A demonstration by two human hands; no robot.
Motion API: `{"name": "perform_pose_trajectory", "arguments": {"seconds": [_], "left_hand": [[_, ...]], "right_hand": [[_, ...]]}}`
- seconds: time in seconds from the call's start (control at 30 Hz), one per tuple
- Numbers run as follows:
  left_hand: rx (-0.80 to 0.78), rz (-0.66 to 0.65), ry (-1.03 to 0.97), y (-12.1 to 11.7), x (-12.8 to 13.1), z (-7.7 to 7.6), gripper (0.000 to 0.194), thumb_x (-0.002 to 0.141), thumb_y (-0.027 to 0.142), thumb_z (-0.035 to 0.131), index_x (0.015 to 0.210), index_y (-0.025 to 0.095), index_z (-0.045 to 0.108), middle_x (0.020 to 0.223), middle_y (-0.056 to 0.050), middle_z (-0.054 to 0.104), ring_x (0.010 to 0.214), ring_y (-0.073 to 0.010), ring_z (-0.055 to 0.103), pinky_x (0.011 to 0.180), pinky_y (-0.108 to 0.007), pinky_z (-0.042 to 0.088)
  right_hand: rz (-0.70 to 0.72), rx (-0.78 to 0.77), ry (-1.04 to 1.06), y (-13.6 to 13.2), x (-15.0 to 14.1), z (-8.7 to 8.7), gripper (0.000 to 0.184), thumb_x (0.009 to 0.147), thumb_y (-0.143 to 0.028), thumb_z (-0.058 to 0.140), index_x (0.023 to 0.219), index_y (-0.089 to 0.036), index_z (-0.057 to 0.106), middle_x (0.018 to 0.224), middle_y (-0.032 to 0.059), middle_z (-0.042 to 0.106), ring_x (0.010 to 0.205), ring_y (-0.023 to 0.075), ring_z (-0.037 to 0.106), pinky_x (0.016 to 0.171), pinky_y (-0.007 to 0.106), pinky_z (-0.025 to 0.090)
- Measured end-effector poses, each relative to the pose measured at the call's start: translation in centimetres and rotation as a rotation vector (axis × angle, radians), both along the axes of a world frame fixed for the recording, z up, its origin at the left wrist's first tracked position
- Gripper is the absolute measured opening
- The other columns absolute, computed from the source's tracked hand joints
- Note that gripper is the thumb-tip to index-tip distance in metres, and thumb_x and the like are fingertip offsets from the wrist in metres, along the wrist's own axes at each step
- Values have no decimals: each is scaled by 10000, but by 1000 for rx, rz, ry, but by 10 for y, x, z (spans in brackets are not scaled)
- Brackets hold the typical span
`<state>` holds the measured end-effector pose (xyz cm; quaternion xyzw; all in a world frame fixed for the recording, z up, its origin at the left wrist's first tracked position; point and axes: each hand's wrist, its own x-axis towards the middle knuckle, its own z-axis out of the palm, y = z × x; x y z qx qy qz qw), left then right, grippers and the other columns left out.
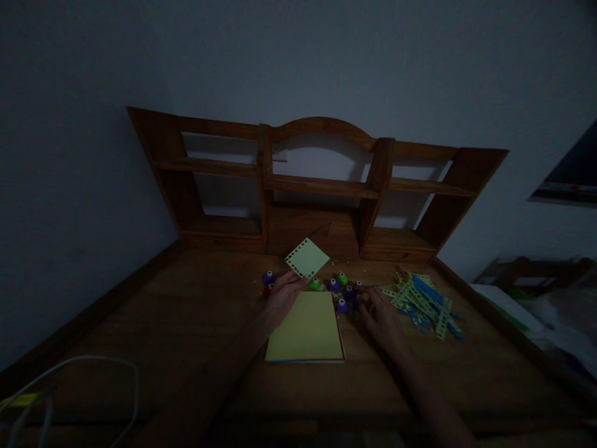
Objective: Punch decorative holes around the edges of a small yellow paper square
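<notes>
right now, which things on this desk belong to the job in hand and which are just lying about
Likely in the job:
hole-edged yellow square, in the left hand
purple and green knobs, near the right hand
yellow sheet

Likely just lying about:
yellow and blue strips
white cable

Both bare forearms extend forward from the lower edge of the view and converge toward the centre. The left hand (286, 294) angles forward and inward, its fingers closed together in a pinching grip. The right hand (380, 314) sits well apart, fingers curled inward; its exact fingertip closure is indistinct.
</notes>
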<state>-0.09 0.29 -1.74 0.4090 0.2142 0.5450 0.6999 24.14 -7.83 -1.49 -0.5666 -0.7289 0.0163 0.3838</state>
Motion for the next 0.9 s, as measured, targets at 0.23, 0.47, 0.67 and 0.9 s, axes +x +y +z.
{"name": "perform_pose_trajectory", "arguments": {"seconds": [0.23, 0.47, 0.67, 0.9], "left_hand": [[-21, 166, -47, 8, -2, -5, 274, 691, 148, 718, 963, 141, 684, 1079, -80, 689, 1119, -216, 579, 1038, -337, 381], [-80, 198, -108, 12, -10, -12, 239, 745, 190, 705, 973, 120, 684, 1062, -106, 690, 1022, -200, 636, 984, -337, 453], [0, 133, 111, 12, -8, 2, 282, 783, 350, 663, 933, 112, 689, 943, -117, 713, 802, -182, 677, 780, -302, 519], [215, 330, 568, 60, -84, 43, 380, 660, 458, 714, 874, 145, 688, 910, -93, 714, 843, -217, 657, 789, -334, 493]], "right_hand": [[-125, 33, 42, 0, 2, 2, 237, 888, -256, 424, 1053, -210, 587, 1000, 73, 612, 806, 208, 587, 716, 312, 448], [-230, 81, 109, 1, 6, 1, 229, 882, -295, 430, 991, -195, 605, 895, 52, 618, 685, 174, 564, 646, 284, 420], [-313, 101, 165, 1, 8, 0, 220, 891, -323, 444, 968, -198, 608, 887, 46, 617, 655, 166, 553, 623, 281, 406], [-319, 103, 167, 0, 9, 3, 221, 896, -323, 444, 975, -193, 605, 891, 52, 620, 651, 167, 549, 621, 283, 400]]}}
